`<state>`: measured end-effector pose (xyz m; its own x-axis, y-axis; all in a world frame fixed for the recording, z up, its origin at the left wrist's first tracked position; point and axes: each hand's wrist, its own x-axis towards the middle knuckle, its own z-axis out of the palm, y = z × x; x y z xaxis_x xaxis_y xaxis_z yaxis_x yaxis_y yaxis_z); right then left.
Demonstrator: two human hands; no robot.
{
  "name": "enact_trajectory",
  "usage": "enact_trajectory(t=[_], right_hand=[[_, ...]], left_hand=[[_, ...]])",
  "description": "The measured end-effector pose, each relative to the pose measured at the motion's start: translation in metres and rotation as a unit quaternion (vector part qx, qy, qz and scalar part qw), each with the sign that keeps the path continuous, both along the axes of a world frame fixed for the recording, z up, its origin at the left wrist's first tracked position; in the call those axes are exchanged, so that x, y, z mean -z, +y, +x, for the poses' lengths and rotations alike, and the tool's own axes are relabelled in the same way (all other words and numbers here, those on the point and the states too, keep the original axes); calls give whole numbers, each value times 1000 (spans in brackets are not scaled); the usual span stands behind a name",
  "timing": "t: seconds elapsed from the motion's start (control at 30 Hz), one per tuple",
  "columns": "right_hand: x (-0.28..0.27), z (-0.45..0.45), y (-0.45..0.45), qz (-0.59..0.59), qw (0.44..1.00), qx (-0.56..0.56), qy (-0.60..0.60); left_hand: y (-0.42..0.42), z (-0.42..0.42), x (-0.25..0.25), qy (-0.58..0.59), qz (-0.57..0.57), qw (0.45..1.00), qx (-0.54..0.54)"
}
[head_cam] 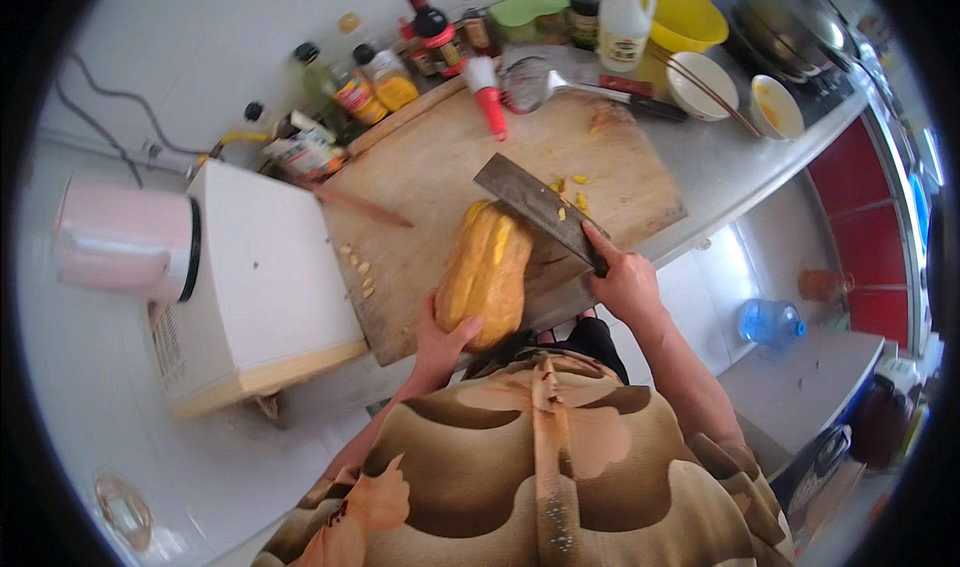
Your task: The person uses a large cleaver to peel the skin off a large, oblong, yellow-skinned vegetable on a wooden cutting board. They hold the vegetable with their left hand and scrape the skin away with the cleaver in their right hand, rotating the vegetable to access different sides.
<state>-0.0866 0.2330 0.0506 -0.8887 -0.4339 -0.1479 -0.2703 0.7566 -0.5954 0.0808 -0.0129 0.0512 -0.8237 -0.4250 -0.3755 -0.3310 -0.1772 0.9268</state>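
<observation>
My left hand grips the near end of a long orange squash, which is over the near part of a wooden cutting board. In my right hand is a cleaver, its handle covered by my fingers and my index finger laid along the blade. The blade slants across the far right end of the squash; whether it touches the skin I cannot tell. Bright yellow strips mark the squash where skin is gone. Yellow peelings lie beyond the blade, and small pale pieces lie at the board's left.
A red-handled brush and a strainer rest at the board's far edge. Sauce bottles line the wall. A white bowl with chopsticks and a smaller bowl stand at right. A white box adjoins the board's left side.
</observation>
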Motion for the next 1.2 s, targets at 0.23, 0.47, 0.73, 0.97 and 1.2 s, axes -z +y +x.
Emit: enact_trajectory(t=[0.23,0.47,0.73,0.97,1.2], right_hand=[[-18,19,-22,-39,997,-67,9],[-31,24,-33,-51,993,-104,29],[-25,7,-23,-55,995,-86,-12],[-21,1,-14,-129,985,47,-104],[-34,4,-17,-91,993,-71,-26]], left_hand=[[-1,-4,-2,-16,15,1000,14],[-1,-6,-11,-18,24,999,27],[-2,-12,-20,-42,24,998,34],[6,-25,-40,115,-459,878,79],[21,-53,-51,190,-564,779,195]])
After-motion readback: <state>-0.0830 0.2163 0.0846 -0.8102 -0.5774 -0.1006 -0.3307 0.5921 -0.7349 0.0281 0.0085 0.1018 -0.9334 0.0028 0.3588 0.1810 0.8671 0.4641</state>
